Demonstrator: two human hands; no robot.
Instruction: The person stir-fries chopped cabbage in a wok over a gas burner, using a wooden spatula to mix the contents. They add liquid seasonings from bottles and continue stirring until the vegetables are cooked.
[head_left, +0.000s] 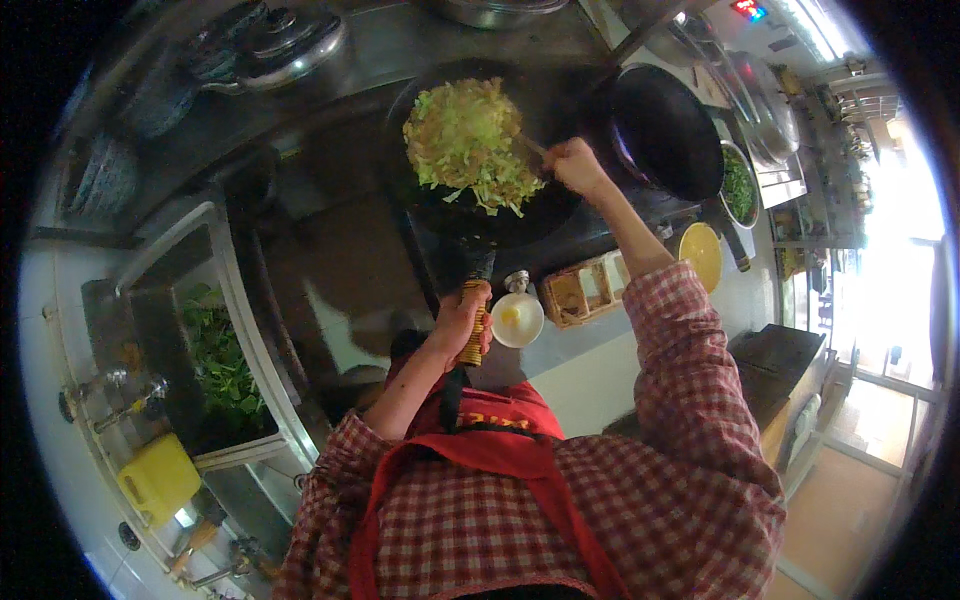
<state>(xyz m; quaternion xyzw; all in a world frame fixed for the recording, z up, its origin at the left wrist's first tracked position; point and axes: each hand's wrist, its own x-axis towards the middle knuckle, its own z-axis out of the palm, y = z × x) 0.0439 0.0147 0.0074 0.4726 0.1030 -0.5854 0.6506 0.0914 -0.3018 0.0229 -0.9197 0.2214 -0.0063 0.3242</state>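
Note:
My left hand (461, 326) is closed round the wrapped handle (472, 341) of a dark wok (525, 232) on the stove. Shredded pale green vegetable, mixed with some browned food, lies heaped (472, 146) in the wok. At the wok's right side my right hand (576, 166) grips the handle of a utensil (531, 144); its far end is hidden in the food. Just right of my left hand stands a small white bowl (531, 330) with something pale yellow in it, below a small metal container (517, 281).
A second dark wok (667, 135) sits tilted at the right, near a bowl of chopped greens (739, 184) and a yellow round plate or lid (700, 259). A divided wicker tray (566, 298) stands on the counter. Leafy greens (221, 360) lie in a sink at the left.

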